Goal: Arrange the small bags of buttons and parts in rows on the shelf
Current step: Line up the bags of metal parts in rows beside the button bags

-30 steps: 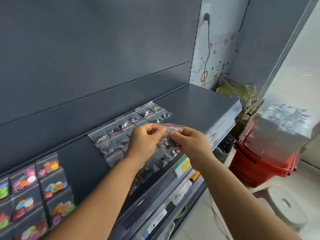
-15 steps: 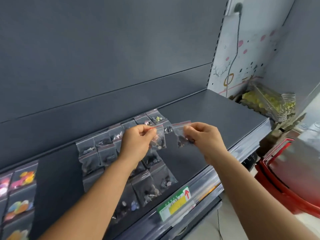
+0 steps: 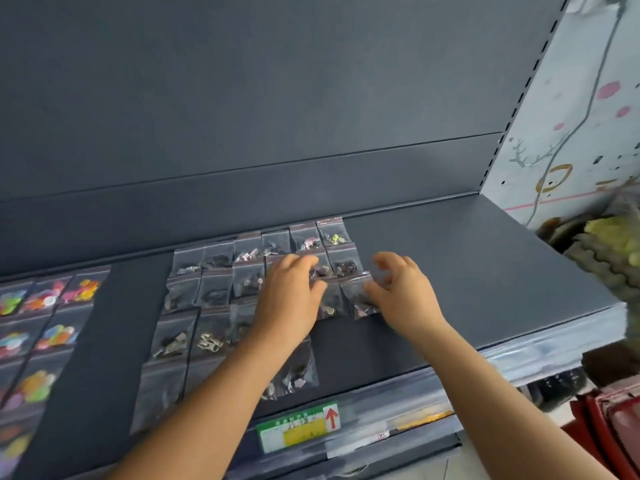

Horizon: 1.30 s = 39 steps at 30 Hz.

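Several small clear zip bags of dark buttons and metal parts lie in rows on the dark grey shelf. My left hand rests flat on the bags in the third row, fingers spread, covering some of them. My right hand hovers with curled, parted fingers at the right edge of a bag lying at the row's right end. Beside that one, between my hands, a second bag is partly visible. Neither hand holds a bag.
Bags of coloured buttons fill the shelf's left part. Bare shelf extends to the right of the rows. A green and yellow price label sits on the shelf's front rail. A red basket stands at lower right, packaged goods at right.
The two bags I held up between my hands now lie on the shelf at the right end of the third row. Both hands have let go and lowered; the camera has shifted closer.
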Tool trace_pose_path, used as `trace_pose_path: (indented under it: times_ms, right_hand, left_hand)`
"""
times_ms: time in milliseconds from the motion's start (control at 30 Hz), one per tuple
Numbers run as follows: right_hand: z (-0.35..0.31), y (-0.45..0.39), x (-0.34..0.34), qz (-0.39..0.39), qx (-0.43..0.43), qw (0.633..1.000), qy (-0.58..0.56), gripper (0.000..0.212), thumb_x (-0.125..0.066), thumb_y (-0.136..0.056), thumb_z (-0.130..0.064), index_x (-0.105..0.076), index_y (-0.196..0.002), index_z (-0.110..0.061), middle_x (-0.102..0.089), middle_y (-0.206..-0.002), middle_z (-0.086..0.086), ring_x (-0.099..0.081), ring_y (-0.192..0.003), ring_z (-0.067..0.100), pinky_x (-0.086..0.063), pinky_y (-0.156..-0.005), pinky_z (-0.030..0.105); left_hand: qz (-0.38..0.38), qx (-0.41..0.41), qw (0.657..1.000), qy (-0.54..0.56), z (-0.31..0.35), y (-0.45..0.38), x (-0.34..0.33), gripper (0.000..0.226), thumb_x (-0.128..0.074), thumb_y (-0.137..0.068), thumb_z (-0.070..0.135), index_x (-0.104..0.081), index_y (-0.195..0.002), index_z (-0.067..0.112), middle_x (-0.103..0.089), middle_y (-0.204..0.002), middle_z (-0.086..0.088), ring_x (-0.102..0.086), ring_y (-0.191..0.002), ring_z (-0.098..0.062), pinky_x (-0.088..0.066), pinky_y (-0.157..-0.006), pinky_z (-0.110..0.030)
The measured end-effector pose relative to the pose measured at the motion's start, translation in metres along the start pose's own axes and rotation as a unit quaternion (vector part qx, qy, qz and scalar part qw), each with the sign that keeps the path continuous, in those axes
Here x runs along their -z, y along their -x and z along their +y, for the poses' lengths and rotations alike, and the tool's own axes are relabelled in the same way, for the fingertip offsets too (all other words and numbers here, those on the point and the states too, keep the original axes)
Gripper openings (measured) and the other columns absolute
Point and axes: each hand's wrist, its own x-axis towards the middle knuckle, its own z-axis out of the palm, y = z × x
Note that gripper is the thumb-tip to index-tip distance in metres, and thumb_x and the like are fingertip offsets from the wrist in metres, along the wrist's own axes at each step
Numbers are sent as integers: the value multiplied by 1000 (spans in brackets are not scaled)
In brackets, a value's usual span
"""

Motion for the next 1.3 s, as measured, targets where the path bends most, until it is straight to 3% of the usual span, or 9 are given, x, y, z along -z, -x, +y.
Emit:
trace_pose_path:
  times_ms: [133,333,900,1033,1300]
  right_hand:
    - [7,6,5,-23,117,991,59,28,-61,-88,-20,-65,-117,-22,-54,-122,2,-51,-110,23,-40,-89,28]
    - [11,10,-1,-66,189,975,96,18,-59,-86,-13,-72,-97,-18,-64,-107,0,-52,-102,25,-37,-83,25]
    - [3,9,-5,-63,166,978,114,21,-58,-90,-22,-70,-107,-21,-61,-117,1,-49,-108,26,-42,-88,32]
    - [1,10,-5,-75,157,975,138,24,-56,-90,-28,-66,-112,-24,-57,-122,-1,-45,-110,23,-39,-85,28]
    - [-35,29,-11,-63,224,966,114,48,-58,-90,-32,-49,-135,-21,-50,-135,1,-43,-123,25,-37,-100,31]
  left_hand:
    - [-15,-56,996,-61,2,12,-1,39,-49,-97,23,-50,-135,18,-51,-134,4,-40,-125,-16,-30,-106,-27]
    - [-107,-54,985,-127,2,22,-14,30,-44,-98,24,-63,-120,15,-58,-127,2,-46,-118,-20,-45,-95,-38]
    - [-87,-31,985,-143,4,23,-20,30,-44,-99,23,-63,-120,12,-60,-124,-2,-49,-116,-22,-46,-93,-38]
    - [-78,-17,987,-138,6,27,-16,34,-44,-98,27,-57,-126,12,-56,-130,0,-45,-121,-20,-44,-96,-35]
    - [4,11,990,-139,-10,54,26,51,-43,-98,37,-33,-146,21,-39,-148,5,-32,-137,-15,-26,-113,-30]
